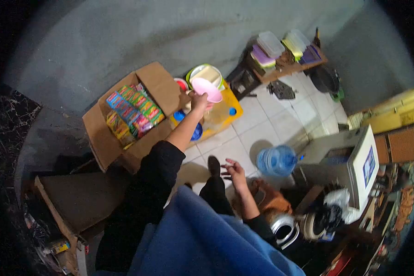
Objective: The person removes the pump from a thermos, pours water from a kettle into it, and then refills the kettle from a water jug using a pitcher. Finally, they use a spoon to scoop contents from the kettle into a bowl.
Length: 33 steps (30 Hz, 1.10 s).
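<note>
We record an open cardboard box (124, 115) on the floor (262, 129) at the left, packets (133, 110) packed inside it. Just right of the box sits a crate (225, 115) with bowls (207, 76) stacked on it; our left hand (198, 100) is at a bowl (207, 89) there. Behind and to the right, a low bench (285, 64) carries lidded containers (276, 46). A water jug (277, 161) stands on the floor right of our right hand (234, 171).

Dim, bluish indoor light, strong fisheye bending with black vignetted corners, deep shadow at left, soft focus throughout.
</note>
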Each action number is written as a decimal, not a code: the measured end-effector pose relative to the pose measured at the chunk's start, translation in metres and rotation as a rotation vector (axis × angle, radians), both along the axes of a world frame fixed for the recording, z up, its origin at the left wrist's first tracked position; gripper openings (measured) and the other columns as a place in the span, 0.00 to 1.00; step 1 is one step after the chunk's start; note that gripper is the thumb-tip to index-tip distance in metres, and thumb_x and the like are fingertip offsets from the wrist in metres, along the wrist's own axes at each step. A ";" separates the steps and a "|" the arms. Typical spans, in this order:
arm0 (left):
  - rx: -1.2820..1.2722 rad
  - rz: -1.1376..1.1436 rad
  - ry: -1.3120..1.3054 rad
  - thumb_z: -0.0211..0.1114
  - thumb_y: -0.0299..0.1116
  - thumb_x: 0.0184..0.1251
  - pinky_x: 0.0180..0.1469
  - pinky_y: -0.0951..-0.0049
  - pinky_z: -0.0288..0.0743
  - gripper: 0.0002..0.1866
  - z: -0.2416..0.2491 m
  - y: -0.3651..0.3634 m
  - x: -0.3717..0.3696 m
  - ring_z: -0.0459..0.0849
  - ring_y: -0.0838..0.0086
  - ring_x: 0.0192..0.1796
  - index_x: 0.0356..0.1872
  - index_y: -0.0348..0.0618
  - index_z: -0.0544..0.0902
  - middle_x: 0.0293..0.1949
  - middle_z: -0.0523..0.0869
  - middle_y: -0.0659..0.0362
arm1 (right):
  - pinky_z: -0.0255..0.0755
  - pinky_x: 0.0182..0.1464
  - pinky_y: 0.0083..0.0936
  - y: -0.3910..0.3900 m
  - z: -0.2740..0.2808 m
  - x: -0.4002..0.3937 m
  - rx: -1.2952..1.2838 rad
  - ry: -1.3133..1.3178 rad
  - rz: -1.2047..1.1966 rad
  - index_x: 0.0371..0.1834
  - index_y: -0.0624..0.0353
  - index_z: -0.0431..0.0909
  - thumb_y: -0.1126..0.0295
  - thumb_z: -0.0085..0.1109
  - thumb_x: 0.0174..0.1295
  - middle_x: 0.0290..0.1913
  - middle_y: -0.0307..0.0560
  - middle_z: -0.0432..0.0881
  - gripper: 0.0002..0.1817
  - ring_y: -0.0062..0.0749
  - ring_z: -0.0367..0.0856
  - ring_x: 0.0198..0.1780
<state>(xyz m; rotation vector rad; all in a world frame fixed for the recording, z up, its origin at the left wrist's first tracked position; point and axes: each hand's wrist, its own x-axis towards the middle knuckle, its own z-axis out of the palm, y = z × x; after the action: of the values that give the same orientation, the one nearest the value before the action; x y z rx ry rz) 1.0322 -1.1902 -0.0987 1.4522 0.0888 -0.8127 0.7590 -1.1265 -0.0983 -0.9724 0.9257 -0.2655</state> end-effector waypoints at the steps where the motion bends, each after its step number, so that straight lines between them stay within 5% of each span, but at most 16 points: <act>1: 0.057 0.034 -0.034 0.54 0.32 0.53 0.29 0.63 0.78 0.27 -0.018 -0.012 0.015 0.79 0.61 0.27 0.52 0.45 0.51 0.42 0.72 0.48 | 0.70 0.34 0.23 -0.017 -0.009 0.002 -0.028 0.057 0.133 0.51 0.58 0.63 0.68 0.45 0.58 0.40 0.46 0.76 0.17 0.28 0.76 0.32; 2: 0.118 0.020 -0.005 0.55 0.30 0.52 0.28 0.61 0.78 0.33 -0.035 -0.020 0.029 0.80 0.60 0.27 0.56 0.47 0.44 0.43 0.72 0.46 | 0.69 0.29 0.20 -0.031 -0.015 0.008 0.052 0.056 0.092 0.49 0.58 0.65 0.70 0.47 0.57 0.37 0.46 0.77 0.16 0.25 0.75 0.28; 3: 0.181 0.063 -0.033 0.56 0.33 0.52 0.28 0.61 0.78 0.33 -0.033 -0.024 0.030 0.80 0.59 0.30 0.57 0.47 0.48 0.43 0.73 0.46 | 0.67 0.24 0.16 -0.045 -0.022 0.018 0.134 0.055 0.046 0.47 0.59 0.66 0.72 0.49 0.56 0.35 0.45 0.77 0.15 0.22 0.74 0.23; 5: 0.430 0.123 -0.055 0.56 0.32 0.53 0.23 0.60 0.78 0.30 -0.111 -0.038 0.063 0.80 0.59 0.26 0.55 0.49 0.51 0.38 0.74 0.49 | 0.66 0.24 0.16 -0.072 -0.043 0.039 0.191 0.080 0.057 0.46 0.59 0.66 0.71 0.49 0.56 0.35 0.45 0.77 0.14 0.21 0.73 0.22; 7: 0.595 0.138 -0.042 0.56 0.34 0.51 0.28 0.63 0.79 0.33 -0.109 -0.039 0.067 0.79 0.56 0.38 0.57 0.46 0.49 0.45 0.72 0.45 | 0.67 0.24 0.16 -0.091 -0.068 0.061 0.237 0.146 0.070 0.47 0.58 0.66 0.68 0.50 0.55 0.34 0.42 0.77 0.16 0.21 0.72 0.22; 8: 0.853 -0.050 -0.253 0.55 0.32 0.51 0.33 0.61 0.78 0.35 -0.187 -0.034 0.101 0.77 0.52 0.41 0.58 0.44 0.44 0.46 0.71 0.42 | 0.71 0.28 0.21 -0.098 -0.081 0.074 0.235 0.220 0.176 0.48 0.56 0.66 0.65 0.50 0.54 0.36 0.41 0.76 0.17 0.23 0.73 0.27; 11: 0.848 0.125 -0.056 0.55 0.33 0.51 0.45 0.58 0.71 0.31 -0.107 -0.040 0.072 0.76 0.54 0.45 0.55 0.38 0.52 0.43 0.74 0.42 | 0.69 0.40 0.37 -0.099 -0.125 0.116 0.586 0.143 0.284 0.58 0.58 0.57 0.42 0.52 0.48 0.57 0.51 0.60 0.40 0.40 0.67 0.48; 14: 1.105 -0.210 -0.204 0.55 0.33 0.52 0.43 0.60 0.73 0.28 -0.232 -0.006 0.118 0.77 0.57 0.45 0.53 0.38 0.56 0.40 0.76 0.43 | 0.70 0.36 0.33 -0.092 -0.138 0.158 0.603 0.264 0.196 0.56 0.62 0.59 0.38 0.53 0.43 0.55 0.52 0.61 0.44 0.41 0.68 0.46; 16: 1.202 -0.190 -0.322 0.56 0.33 0.52 0.43 0.60 0.73 0.27 -0.203 -0.011 0.107 0.77 0.56 0.45 0.53 0.38 0.57 0.39 0.76 0.43 | 0.70 0.34 0.30 -0.085 -0.161 0.172 0.552 0.324 0.155 0.54 0.62 0.62 0.36 0.53 0.42 0.52 0.52 0.66 0.44 0.40 0.70 0.44; 18: 1.296 -0.173 -0.437 0.57 0.33 0.51 0.43 0.60 0.72 0.27 -0.169 -0.018 0.091 0.77 0.56 0.44 0.53 0.38 0.58 0.38 0.77 0.44 | 0.70 0.31 0.26 -0.077 -0.185 0.177 0.335 0.347 0.119 0.44 0.60 0.72 0.36 0.50 0.44 0.36 0.51 0.75 0.37 0.37 0.74 0.35; 21: 1.189 -0.136 -0.577 0.58 0.34 0.50 0.44 0.61 0.72 0.33 -0.154 -0.021 0.076 0.76 0.56 0.45 0.57 0.39 0.54 0.43 0.73 0.42 | 0.69 0.31 0.27 -0.066 -0.224 0.175 0.138 0.220 0.145 0.33 0.60 0.77 0.38 0.45 0.49 0.23 0.51 0.77 0.32 0.37 0.76 0.29; 23: 1.255 -0.124 -1.014 0.63 0.38 0.46 0.45 0.61 0.72 0.41 -0.160 -0.023 0.067 0.76 0.55 0.45 0.60 0.43 0.48 0.52 0.63 0.39 | 0.69 0.31 0.27 -0.061 -0.230 0.172 0.104 0.217 0.139 0.33 0.61 0.77 0.39 0.45 0.50 0.23 0.50 0.77 0.31 0.36 0.76 0.29; 26: 1.299 -0.328 -0.700 0.67 0.42 0.41 0.48 0.64 0.70 0.49 -0.104 -0.046 0.052 0.71 0.54 0.51 0.62 0.48 0.43 0.59 0.49 0.37 | 0.68 0.32 0.26 -0.059 -0.233 0.155 -0.007 0.220 0.121 0.32 0.62 0.77 0.42 0.45 0.51 0.24 0.49 0.77 0.30 0.35 0.76 0.29; 29: 1.260 -0.439 -0.598 0.68 0.46 0.37 0.55 0.64 0.64 0.53 -0.081 -0.049 0.048 0.64 0.52 0.57 0.63 0.51 0.41 0.61 0.44 0.37 | 0.68 0.32 0.26 -0.061 -0.229 0.128 -0.129 0.242 0.039 0.31 0.64 0.77 0.45 0.45 0.52 0.24 0.47 0.77 0.28 0.33 0.75 0.29; 30: 1.293 -0.488 -0.743 0.65 0.46 0.40 0.58 0.63 0.60 0.50 -0.095 -0.045 0.049 0.57 0.53 0.61 0.63 0.50 0.42 0.62 0.42 0.39 | 0.68 0.32 0.26 -0.062 -0.226 0.115 -0.171 0.260 -0.010 0.31 0.64 0.77 0.46 0.46 0.52 0.25 0.47 0.77 0.27 0.33 0.75 0.29; 33: 0.829 -0.609 -1.084 0.59 0.39 0.45 0.57 0.65 0.59 0.41 -0.132 -0.034 0.067 0.62 0.54 0.57 0.60 0.36 0.50 0.56 0.59 0.40 | 0.69 0.37 0.32 -0.068 -0.178 0.071 -0.195 0.495 -0.107 0.24 0.64 0.78 0.53 0.46 0.49 0.27 0.57 0.78 0.22 0.43 0.78 0.33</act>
<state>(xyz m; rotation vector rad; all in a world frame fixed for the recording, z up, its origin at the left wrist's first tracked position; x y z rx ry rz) 1.0997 -1.2244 -0.2310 2.6013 -0.9806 -0.3364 0.8299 -1.1949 -0.2764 -1.1967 1.4266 -0.2099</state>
